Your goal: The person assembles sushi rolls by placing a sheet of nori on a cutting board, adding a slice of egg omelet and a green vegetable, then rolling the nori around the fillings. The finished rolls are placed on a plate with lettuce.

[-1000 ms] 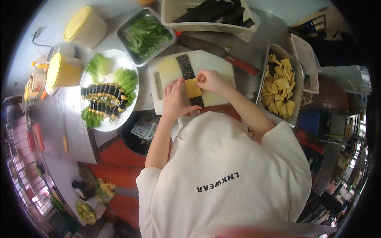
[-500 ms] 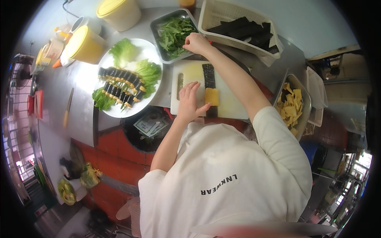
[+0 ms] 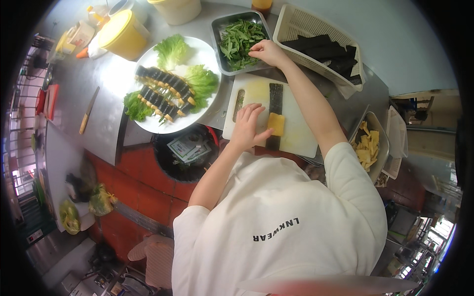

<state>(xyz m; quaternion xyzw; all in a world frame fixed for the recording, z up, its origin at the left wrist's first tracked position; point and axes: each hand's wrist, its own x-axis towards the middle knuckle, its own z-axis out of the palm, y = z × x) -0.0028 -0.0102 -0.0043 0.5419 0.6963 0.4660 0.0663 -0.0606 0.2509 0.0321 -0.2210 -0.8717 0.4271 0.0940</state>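
Observation:
My left hand (image 3: 248, 127) hovers over the white cutting board (image 3: 301, 129), open with fingers spread. By its thumb, a square yellow slice (image 3: 276, 124) lies across a dark seaweed strip (image 3: 276, 97) on the board. Beyond the board, my right hand (image 3: 268, 53) is at the right side of a metal tray (image 3: 228, 72) of green leaves (image 3: 241, 40). Its thumb and fingers are pinched together on the leaves; what sits between the fingertips is mostly hidden.
At left, a white plate (image 3: 163, 128) bears lettuce and seaweed-wrapped rolls (image 3: 168, 88). A cream basket (image 3: 316, 27) holds dark seaweed sheets (image 3: 323, 49); a metal container holds yellow pieces (image 3: 366, 148). A knife (image 3: 89, 111) lies far left. Below the counter stands a black bin (image 3: 180, 170).
The whole scene has shifted rightward in the picture as the head turned. My right hand stays pinched at the leaf tray, and my left hand keeps its spread pose above the board.

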